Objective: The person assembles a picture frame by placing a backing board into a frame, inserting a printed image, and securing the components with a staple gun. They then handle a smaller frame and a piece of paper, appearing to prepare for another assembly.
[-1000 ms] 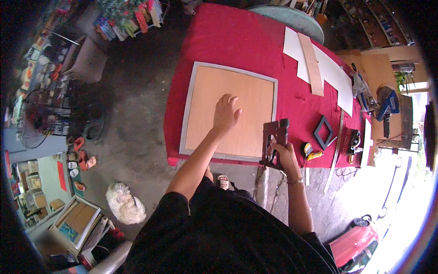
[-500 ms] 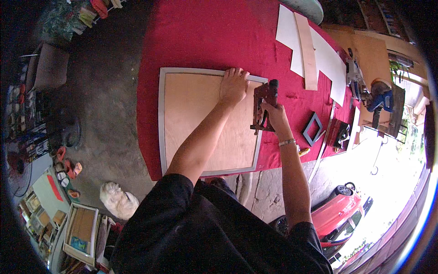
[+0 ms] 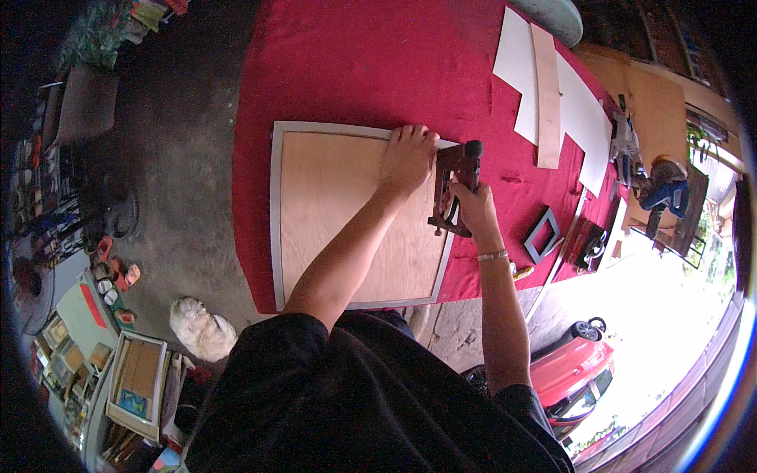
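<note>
A pale plywood panel (image 3: 347,236) lies inside a grey-white picture frame (image 3: 277,213) on the red cloth. My left hand (image 3: 406,160) rests flat across the frame's far edge near its right corner, fingers extended and holding nothing. Wrapped around the handle of a dark reddish-brown staple gun (image 3: 456,173) is my right hand (image 3: 477,211). The staple gun is over the frame's right side, its tip beside that edge; whether it presses on the wood I cannot tell.
Red cloth (image 3: 355,63) covers the table. To the right lie white board pieces (image 3: 516,63), a wooden strip (image 3: 546,94), a small dark frame (image 3: 542,235) and a yellow-handled tool (image 3: 522,273). A fluffy white animal (image 3: 201,329) is on the floor at left; a red car (image 3: 572,366) stands outside.
The whole view has shifted slightly. My left hand stays on the frame's far edge, and the staple gun in my right hand has moved slightly along the right edge toward me.
</note>
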Action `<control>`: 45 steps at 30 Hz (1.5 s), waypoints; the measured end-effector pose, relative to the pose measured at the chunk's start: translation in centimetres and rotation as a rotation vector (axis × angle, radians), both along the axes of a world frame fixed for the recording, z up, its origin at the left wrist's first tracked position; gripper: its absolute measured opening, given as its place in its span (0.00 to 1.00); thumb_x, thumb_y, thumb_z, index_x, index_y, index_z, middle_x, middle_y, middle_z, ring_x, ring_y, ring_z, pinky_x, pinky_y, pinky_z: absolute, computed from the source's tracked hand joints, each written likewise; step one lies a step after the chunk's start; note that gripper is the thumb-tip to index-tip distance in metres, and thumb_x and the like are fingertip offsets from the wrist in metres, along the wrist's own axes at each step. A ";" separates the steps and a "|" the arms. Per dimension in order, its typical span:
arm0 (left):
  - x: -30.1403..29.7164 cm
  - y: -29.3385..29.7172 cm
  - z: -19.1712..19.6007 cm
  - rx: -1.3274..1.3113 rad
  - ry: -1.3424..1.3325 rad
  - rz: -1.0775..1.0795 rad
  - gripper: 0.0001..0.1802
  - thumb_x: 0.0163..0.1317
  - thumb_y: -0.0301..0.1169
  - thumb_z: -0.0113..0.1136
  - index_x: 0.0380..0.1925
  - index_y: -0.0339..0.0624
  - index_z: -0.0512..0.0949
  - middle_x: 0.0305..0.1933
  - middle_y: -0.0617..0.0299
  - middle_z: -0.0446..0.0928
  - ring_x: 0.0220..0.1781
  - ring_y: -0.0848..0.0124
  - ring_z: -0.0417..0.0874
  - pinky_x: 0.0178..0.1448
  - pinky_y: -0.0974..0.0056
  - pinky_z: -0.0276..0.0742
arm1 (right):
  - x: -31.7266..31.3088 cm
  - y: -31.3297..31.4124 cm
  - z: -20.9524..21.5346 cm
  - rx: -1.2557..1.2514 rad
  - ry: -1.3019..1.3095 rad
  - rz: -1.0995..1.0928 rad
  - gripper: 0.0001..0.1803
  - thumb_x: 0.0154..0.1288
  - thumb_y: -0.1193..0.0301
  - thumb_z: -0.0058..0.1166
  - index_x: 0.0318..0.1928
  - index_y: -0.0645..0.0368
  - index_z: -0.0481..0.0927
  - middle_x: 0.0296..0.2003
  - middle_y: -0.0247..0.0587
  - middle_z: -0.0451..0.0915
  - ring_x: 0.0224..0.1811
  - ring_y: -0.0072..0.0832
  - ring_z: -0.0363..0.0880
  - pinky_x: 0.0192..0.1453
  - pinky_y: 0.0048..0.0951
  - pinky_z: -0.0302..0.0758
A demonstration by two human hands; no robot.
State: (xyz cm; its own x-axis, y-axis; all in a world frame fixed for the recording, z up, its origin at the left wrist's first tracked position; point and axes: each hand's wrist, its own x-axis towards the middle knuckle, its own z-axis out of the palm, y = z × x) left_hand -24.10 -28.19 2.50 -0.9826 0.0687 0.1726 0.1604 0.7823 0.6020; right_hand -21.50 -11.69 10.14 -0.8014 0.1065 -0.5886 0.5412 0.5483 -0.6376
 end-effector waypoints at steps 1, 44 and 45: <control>-0.1 0.0 -0.1 0.008 -0.004 -0.001 0.18 0.64 0.38 0.53 0.50 0.44 0.78 0.50 0.55 0.75 0.56 0.58 0.72 0.63 0.51 0.64 | -0.5 -0.7 0.7 -0.045 -0.022 -0.007 0.15 0.61 0.66 0.56 0.28 0.69 0.79 0.20 0.38 0.79 0.23 0.26 0.79 0.28 0.32 0.74; 2.9 -13.8 -0.1 -0.004 0.017 0.107 0.16 0.61 0.40 0.58 0.47 0.48 0.80 0.50 0.57 0.74 0.57 0.58 0.71 0.65 0.50 0.63 | 0.5 -13.3 -0.3 -0.105 -0.090 -0.016 0.08 0.60 0.72 0.55 0.31 0.66 0.78 0.21 0.40 0.78 0.18 0.28 0.77 0.24 0.32 0.75; 2.9 -13.7 0.0 -0.002 0.009 0.097 0.16 0.61 0.40 0.57 0.47 0.48 0.80 0.50 0.57 0.74 0.57 0.58 0.71 0.65 0.50 0.63 | 0.5 -12.9 -0.4 -0.059 -0.082 -0.010 0.09 0.60 0.71 0.55 0.31 0.66 0.78 0.21 0.40 0.78 0.17 0.28 0.76 0.23 0.32 0.75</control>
State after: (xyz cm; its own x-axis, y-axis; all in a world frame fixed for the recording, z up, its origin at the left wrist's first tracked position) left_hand -21.20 -41.87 2.46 -0.9831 -0.0263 0.1812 0.0891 0.7957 0.5991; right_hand -20.98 -24.62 9.76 -0.7492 0.0777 -0.6577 0.5982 0.5057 -0.6217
